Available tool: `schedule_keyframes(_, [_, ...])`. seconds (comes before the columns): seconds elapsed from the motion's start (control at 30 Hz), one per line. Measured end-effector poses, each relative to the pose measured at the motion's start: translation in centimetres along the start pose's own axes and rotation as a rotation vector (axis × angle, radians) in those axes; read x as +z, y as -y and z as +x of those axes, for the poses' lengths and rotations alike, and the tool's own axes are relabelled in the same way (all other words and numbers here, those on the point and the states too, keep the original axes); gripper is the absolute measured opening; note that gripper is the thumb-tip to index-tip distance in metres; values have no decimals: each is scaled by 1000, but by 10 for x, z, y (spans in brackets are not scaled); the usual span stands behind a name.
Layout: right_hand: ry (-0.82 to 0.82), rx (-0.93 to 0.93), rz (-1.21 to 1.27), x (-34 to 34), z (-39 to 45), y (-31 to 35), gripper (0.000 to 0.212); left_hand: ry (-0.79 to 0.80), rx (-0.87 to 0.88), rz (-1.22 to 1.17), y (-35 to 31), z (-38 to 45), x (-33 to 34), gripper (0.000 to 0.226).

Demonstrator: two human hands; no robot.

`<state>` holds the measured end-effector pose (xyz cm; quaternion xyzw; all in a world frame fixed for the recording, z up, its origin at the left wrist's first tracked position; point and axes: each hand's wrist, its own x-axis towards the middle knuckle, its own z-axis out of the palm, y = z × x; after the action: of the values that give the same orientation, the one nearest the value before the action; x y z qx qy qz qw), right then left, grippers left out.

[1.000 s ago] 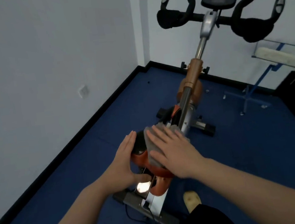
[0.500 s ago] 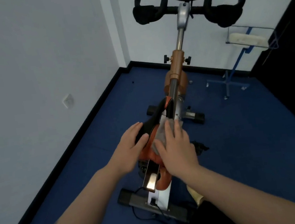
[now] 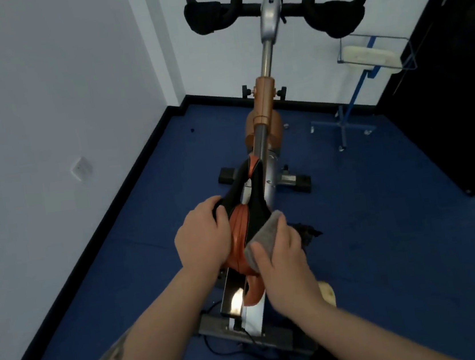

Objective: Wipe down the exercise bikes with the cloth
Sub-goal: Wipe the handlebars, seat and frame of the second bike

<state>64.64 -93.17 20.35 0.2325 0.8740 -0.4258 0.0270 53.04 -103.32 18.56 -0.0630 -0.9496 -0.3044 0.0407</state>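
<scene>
An orange and silver exercise bike (image 3: 264,107) stands in front of me, its black handlebars (image 3: 330,19) and console at the top. Its black and orange saddle (image 3: 245,208) is just below me. My left hand (image 3: 203,236) grips the saddle's left edge, fingers curled over it. My right hand (image 3: 282,261) holds a grey cloth (image 3: 262,236) against the saddle's right rear side, thumb and fingers wrapped around the cloth.
A white wall with a socket (image 3: 80,168) runs along the left. A blue metal stand (image 3: 350,112) with a wire basket sits at the back right, beside a black cabinet (image 3: 459,92). Blue floor surrounds the bike. A cable lies by the rear base.
My right hand has slid the cloth from the saddle's front top back to its right rear side. My left hand moved onto the saddle's left edge. The view tilted down.
</scene>
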Motion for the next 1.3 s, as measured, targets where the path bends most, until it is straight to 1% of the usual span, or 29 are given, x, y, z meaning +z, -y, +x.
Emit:
schedule_keyframes(0.1, [118,165,-23,-15,58,14,61,19,3,22,-2,0,-2,35])
schedule_keyframes(0.17, [189,221,-20,-25,84,24,57,23,-8,17,0,0,-1,35])
schedule_keyframes(0.2, [195,202,-54,-23,84,25,59,26,-7,14,0,0,-1,35])
schedule_keyframes(0.27, [117,74,-214,-13,58,23,68,27,-7,12,-1,-1,-2,34])
schedule_keyframes(0.3, [80,9,-268,-10,44,20,73,21,-7,10,-1,0,-2,34])
schedule_keyframes(0.33, [77,-26,-282,-9,39,18,76,18,-7,10,-2,0,-2,33])
schedule_keyframes(0.37, [123,-9,-278,-12,45,17,77,26,-7,20,-3,0,-3,33])
schedule_keyframes(0.43, [243,132,-205,-18,79,26,71,66,3,69,-6,1,-4,34])
schedule_keyframes(0.47, [272,217,-120,-22,99,32,67,93,4,103,-8,4,-6,35])
schedule_keyframes(0.5, [271,288,-22,-24,114,38,65,122,-7,136,-8,7,-7,35])
schedule_keyframes(0.53, [235,339,45,-24,124,41,66,157,-31,165,-9,12,-8,38])
schedule_keyframes(0.57, [202,336,58,-22,124,42,66,201,-66,183,-11,18,-8,44])
schedule_keyframes(0.63, [132,195,-77,-13,102,35,66,274,-154,176,-12,27,-6,52])
schedule_keyframes(0.7, [34,38,-123,-9,78,22,68,255,-204,176,-12,31,-2,55])
schedule_keyframes(0.73, [26,-9,-116,-8,78,16,68,233,-212,187,-12,30,0,55])
schedule_keyframes(0.77, [39,-14,-93,-7,87,14,68,213,-214,196,-11,29,2,54])
schedule_keyframes(0.83, [71,72,-11,-5,121,20,68,183,-219,200,-11,27,2,53])
schedule_keyframes(0.87, [58,87,32,-4,139,25,66,175,-224,196,-10,27,1,53])
schedule_keyframes(0.9, [22,61,41,-6,156,30,63,171,-237,186,-10,27,0,52])
schedule_keyframes(0.97, [-38,-119,-73,-12,176,29,55,141,-283,160,-11,27,0,51])
schedule_keyframes(1.03, [7,-391,-260,-17,181,19,49,76,-339,132,-12,23,0,50])
schedule_keyframes(1.1, [94,-738,-458,-24,178,7,53,4,-393,101,-12,22,0,50])
schedule_keyframes(1.13, [156,-867,-494,-29,177,1,55,-33,-417,88,-12,21,0,50])
schedule_keyframes(1.17, [230,-945,-491,-37,183,0,53,-76,-440,69,-12,20,0,49])
schedule_keyframes(1.23, [351,-1009,-529,-50,207,8,46,-173,-494,23,-14,17,-1,45])
schedule_keyframes(1.3, [366,-999,-689,-52,231,23,40,-272,-550,-17,-16,13,-3,40])
